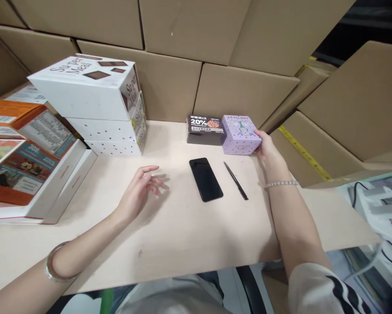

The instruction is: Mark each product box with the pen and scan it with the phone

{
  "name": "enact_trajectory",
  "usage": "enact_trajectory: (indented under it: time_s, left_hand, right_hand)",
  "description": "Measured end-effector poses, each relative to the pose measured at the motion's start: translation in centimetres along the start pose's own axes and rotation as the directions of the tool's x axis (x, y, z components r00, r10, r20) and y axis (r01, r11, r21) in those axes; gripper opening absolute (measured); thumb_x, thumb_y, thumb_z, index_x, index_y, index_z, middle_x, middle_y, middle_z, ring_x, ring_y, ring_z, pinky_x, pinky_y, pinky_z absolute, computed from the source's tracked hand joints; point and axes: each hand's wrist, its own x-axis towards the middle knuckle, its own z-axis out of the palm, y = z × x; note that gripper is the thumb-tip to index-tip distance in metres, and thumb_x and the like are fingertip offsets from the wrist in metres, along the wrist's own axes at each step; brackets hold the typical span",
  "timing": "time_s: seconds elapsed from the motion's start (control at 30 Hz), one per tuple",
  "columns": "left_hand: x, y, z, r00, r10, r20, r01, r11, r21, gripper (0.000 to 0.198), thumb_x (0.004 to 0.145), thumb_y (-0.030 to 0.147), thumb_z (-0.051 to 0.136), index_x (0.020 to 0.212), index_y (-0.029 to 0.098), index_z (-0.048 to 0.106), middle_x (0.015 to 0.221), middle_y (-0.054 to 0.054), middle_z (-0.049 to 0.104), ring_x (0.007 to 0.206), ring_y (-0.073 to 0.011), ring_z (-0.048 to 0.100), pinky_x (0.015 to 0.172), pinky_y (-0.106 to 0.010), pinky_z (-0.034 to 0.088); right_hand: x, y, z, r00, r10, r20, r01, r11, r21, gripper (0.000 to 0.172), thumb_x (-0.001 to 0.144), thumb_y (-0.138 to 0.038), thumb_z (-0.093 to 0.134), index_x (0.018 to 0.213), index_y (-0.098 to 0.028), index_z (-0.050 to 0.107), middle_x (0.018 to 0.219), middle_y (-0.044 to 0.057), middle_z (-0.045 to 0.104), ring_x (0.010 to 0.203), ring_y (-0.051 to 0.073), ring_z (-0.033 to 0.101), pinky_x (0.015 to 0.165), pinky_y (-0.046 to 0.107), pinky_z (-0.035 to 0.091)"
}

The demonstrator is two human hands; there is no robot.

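My right hand (268, 150) reaches to the back of the pale table (182, 235) and grips the right side of a small lilac box (240, 134). A dark flat packet marked 20% (205, 129) lies right against the box's left side. My left hand (139, 192) hovers just over the table with its fingers loosely spread and nothing in it. Between my hands lie a black phone (205, 179), face up, and a thin black pen (235, 180).
White Super Meal boxes (94, 100) are stacked at the back left, with orange and white cartons (28, 161) piled along the left edge. Brown cardboard boxes (241, 91) wall in the back and right. A white power strip (379, 209) sits lower right.
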Motion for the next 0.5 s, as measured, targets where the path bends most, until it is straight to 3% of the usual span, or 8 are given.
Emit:
enact_trajectory:
  time_s: [0.1,0.17,0.23,0.3,0.5]
  left_hand:
    - [-0.1,0.1,-0.1,1.0,0.003,0.006,-0.003,1.0,0.014,0.075,0.075,0.08,0.09,0.118,0.021,0.073,0.086,-0.006,0.078,0.086,-0.0224,0.071,0.067,-0.03,0.057]
    - [-0.2,0.1,-0.2,1.0,0.003,0.005,-0.003,1.0,0.017,0.073,0.075,0.079,0.091,0.116,0.021,0.074,0.087,-0.006,0.079,0.085,-0.0222,0.071,0.067,-0.029,0.057]
    - [-0.2,0.0,-0.3,1.0,0.004,0.003,-0.004,1.0,0.011,0.071,0.076,0.078,0.091,0.115,0.021,0.075,0.087,-0.006,0.079,0.085,-0.0222,0.071,0.067,-0.03,0.057]
    - [-0.3,0.0,-0.3,1.0,0.007,0.007,-0.007,1.0,0.008,0.069,0.077,0.077,0.091,0.114,0.021,0.075,0.088,-0.006,0.079,0.084,-0.0221,0.071,0.066,-0.03,0.057]
    - [-0.4,-0.1,-0.1,0.999,0.014,0.048,-0.016,0.999,0.034,0.063,0.084,0.074,0.086,0.116,0.021,0.074,0.088,-0.005,0.078,0.083,-0.0219,0.071,0.067,-0.031,0.057]
  right_hand:
    - [-0.3,-0.3,-0.6,1.0,-0.016,0.003,0.016,0.998,-0.058,0.036,0.088,-0.062,0.068,0.097,-0.028,0.074,0.105,0.011,0.085,0.125,0.038,0.075,0.109,0.055,0.062]
    - [-0.7,-0.8,-1.5,0.981,-0.09,0.173,0.117,0.982,-0.151,0.039,0.081,-0.059,0.083,0.102,-0.027,0.078,0.115,0.011,0.086,0.131,0.039,0.073,0.116,0.055,0.059]
    - [-1.1,-1.4,-2.4,0.899,-0.162,0.406,0.275,0.932,-0.237,0.056,0.065,-0.046,0.098,0.114,-0.027,0.08,0.129,0.011,0.085,0.136,0.039,0.072,0.123,0.056,0.056]
    - [-1.4,-1.7,-2.8,0.84,-0.203,0.503,0.387,0.874,-0.293,0.074,0.053,-0.036,0.103,0.122,-0.026,0.079,0.138,0.011,0.083,0.138,0.04,0.072,0.128,0.059,0.052]
    - [-2.1,-1.9,-1.8,0.895,-0.318,0.313,0.435,0.774,-0.46,0.075,0.058,-0.023,0.1,0.129,-0.016,0.078,0.141,0.022,0.08,0.137,0.046,0.072,0.124,0.061,0.051]
